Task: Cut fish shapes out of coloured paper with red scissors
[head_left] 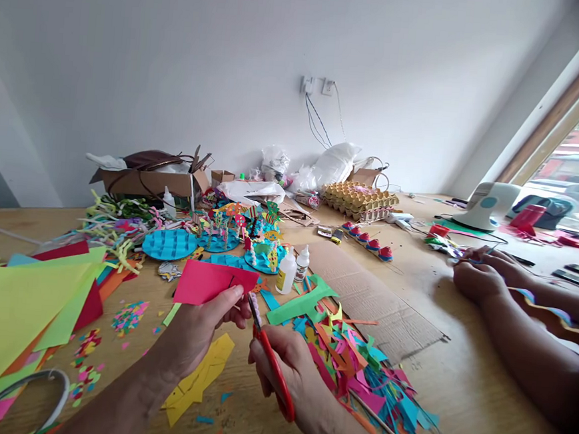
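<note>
My left hand (216,318) is closed on a piece of red paper (201,282), which has a dark line drawn near my thumb. In my right hand (291,361) is a pair of scissors with red handles (277,376). The scissor blades point up and left, close to the paper's right edge; whether they touch it I cannot tell. Below my left hand lies a cut yellow paper piece (201,377). Right of the scissors spreads a heap of coloured paper scraps (348,362). Two white glue bottles (286,270) stand behind my hands.
Sheets of coloured paper (6,315) lie at the left. Behind are blue decorated discs (170,243), a cardboard box (146,184) and stacked egg trays (358,199). A flat cardboard sheet (373,297) lies right of centre. Another person's hands (483,269) work at the far right.
</note>
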### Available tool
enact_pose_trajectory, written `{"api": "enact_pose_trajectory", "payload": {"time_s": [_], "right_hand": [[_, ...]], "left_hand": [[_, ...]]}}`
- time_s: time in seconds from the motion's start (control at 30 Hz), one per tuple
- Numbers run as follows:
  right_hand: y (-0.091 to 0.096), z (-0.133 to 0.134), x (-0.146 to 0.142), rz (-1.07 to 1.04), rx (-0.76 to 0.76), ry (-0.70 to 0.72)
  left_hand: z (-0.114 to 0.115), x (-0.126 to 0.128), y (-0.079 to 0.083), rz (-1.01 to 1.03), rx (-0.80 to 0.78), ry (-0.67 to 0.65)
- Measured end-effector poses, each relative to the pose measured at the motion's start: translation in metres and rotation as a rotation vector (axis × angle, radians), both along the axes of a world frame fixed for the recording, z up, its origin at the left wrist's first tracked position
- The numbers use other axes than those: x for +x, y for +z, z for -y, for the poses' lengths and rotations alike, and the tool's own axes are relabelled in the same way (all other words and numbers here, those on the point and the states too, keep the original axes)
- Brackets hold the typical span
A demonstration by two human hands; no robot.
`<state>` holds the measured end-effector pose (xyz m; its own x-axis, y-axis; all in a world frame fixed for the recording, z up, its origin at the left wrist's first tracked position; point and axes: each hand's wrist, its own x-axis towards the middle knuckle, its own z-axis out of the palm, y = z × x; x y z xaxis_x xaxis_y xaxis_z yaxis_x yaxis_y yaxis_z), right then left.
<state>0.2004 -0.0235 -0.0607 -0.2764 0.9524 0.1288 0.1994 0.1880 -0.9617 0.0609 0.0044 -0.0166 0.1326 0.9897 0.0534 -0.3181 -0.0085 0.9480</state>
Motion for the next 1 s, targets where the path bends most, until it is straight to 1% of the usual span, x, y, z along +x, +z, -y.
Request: {"api": "enact_pose_trajectory", "payload": {"time_s": [0.27,0.63,1.0], "right_hand": [[0.0033,-0.0011,0.0002,0.056,0.027,-0.007],[0.0029,-0.0002,0.0036,0.106,-0.003,0.003],[0.0027,-0.0021,0.0037,0.119,0.047,0.015]], "left_hand": [[-0.0015,-0.0028,0.0005,-0.005,-0.009,-0.026],[-0.0008,-0.0037,-0.0006,-0.024,0.009,-0.072],[-0.0023,-0.0047,0.0015,-0.031,0.017,-0.095]]}}
